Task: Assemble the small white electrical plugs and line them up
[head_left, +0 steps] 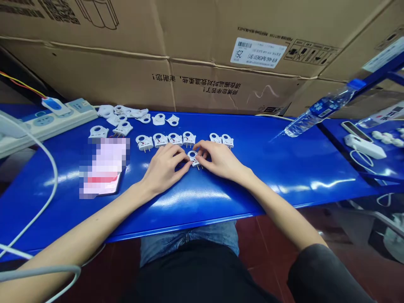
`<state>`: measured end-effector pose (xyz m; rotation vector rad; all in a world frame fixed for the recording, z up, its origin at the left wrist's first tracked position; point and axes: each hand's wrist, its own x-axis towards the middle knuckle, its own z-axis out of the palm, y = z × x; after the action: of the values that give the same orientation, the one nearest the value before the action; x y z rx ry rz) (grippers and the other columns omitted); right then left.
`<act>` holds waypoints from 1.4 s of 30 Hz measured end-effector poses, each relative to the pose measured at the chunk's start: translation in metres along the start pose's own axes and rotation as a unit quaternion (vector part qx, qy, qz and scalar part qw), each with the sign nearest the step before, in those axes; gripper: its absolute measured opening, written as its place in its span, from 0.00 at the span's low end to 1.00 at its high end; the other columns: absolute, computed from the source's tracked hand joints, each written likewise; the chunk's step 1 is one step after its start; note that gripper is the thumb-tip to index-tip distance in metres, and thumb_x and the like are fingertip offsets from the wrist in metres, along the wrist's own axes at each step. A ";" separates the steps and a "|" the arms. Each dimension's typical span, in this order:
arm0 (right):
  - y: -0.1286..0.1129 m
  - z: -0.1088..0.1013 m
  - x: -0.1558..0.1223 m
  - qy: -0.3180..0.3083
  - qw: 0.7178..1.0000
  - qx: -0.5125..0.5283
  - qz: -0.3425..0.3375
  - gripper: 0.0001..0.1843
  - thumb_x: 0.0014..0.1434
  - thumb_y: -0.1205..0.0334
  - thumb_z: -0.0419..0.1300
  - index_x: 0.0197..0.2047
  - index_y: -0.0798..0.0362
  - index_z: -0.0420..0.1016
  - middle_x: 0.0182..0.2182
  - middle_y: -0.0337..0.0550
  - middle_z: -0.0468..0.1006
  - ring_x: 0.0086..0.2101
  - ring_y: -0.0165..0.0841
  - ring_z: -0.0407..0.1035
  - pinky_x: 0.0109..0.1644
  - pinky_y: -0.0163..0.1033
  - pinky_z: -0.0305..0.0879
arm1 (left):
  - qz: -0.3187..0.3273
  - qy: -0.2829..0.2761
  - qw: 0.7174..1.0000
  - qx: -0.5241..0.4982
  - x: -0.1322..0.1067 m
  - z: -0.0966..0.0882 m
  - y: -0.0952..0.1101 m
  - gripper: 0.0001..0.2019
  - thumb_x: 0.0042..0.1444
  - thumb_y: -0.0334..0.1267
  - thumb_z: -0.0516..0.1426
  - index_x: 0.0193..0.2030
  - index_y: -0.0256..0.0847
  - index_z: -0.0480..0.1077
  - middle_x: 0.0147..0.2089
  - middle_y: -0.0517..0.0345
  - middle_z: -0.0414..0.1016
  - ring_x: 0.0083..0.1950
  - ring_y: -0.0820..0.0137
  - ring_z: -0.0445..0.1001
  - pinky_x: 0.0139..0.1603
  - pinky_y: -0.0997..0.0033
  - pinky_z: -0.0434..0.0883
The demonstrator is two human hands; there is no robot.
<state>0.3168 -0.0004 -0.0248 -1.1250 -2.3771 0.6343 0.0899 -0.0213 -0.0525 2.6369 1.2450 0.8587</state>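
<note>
Both hands meet over one small white plug (pixel 192 158) with metal pins, resting on the blue table (pixel 284 168). My left hand (pixel 164 166) pinches its left side with curled fingers. My right hand (pixel 217 159) grips its right side, fingers bent over it. Just beyond the hands stands a row of several finished white plugs (pixel 167 140), with two more plugs (pixel 221 139) to the right. A loose heap of white plug shells (pixel 126 115) lies at the back left.
A white power strip (pixel 50 122) with a plugged-in blue adapter sits far left, cables trailing off the edge. A blurred-out flat object (pixel 104 168) lies left of my hands. A water bottle (pixel 318 109) leans at right. Large cardboard boxes (pixel 189 54) wall the back.
</note>
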 end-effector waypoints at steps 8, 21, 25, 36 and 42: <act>-0.004 -0.002 -0.001 -0.010 1.000 0.017 -0.002 0.11 0.69 0.68 0.59 0.54 0.53 0.74 0.41 0.44 0.83 0.40 0.35 0.77 0.47 0.40 0.71 | -0.001 0.025 1.000 -0.002 0.000 -0.001 -0.002 0.11 0.71 0.41 0.55 0.42 0.41 0.77 0.42 0.52 0.79 0.46 0.61 0.73 0.49 0.58 0.70; -0.003 -0.001 -0.003 -0.019 1.000 -0.004 -0.006 0.11 0.70 0.66 0.59 0.54 0.53 0.75 0.44 0.46 0.81 0.42 0.36 0.76 0.49 0.40 0.69 | 0.037 0.053 0.995 0.072 -0.002 -0.003 -0.001 0.11 0.71 0.40 0.56 0.43 0.41 0.79 0.42 0.51 0.79 0.45 0.62 0.75 0.46 0.59 0.70; -0.007 -0.001 -0.003 -0.025 1.000 -0.011 -0.003 0.11 0.71 0.66 0.58 0.54 0.52 0.75 0.43 0.45 0.81 0.42 0.36 0.75 0.48 0.40 0.69 | 0.042 0.061 0.993 0.090 -0.002 -0.002 -0.002 0.11 0.71 0.41 0.57 0.42 0.42 0.80 0.41 0.52 0.79 0.44 0.62 0.75 0.45 0.59 0.69; -0.006 -0.001 -0.004 -0.025 1.000 -0.013 -0.007 0.11 0.71 0.66 0.57 0.55 0.52 0.75 0.43 0.45 0.81 0.42 0.36 0.75 0.49 0.40 0.69 | 0.037 0.034 0.994 0.092 -0.003 -0.003 0.000 0.12 0.71 0.38 0.54 0.47 0.42 0.80 0.44 0.51 0.81 0.46 0.60 0.76 0.48 0.56 0.69; -0.006 -0.004 -0.004 -0.023 1.000 -0.017 -0.010 0.10 0.71 0.66 0.58 0.54 0.53 0.75 0.44 0.46 0.81 0.43 0.36 0.75 0.50 0.40 0.69 | 0.058 0.026 0.994 0.089 -0.003 -0.003 0.001 0.13 0.71 0.36 0.53 0.52 0.40 0.78 0.45 0.49 0.81 0.46 0.60 0.76 0.47 0.56 0.69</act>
<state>0.3179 -0.0057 -0.0188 -1.1107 -2.4432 0.6225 0.0872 -0.0248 -0.0511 2.8704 1.2440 0.8760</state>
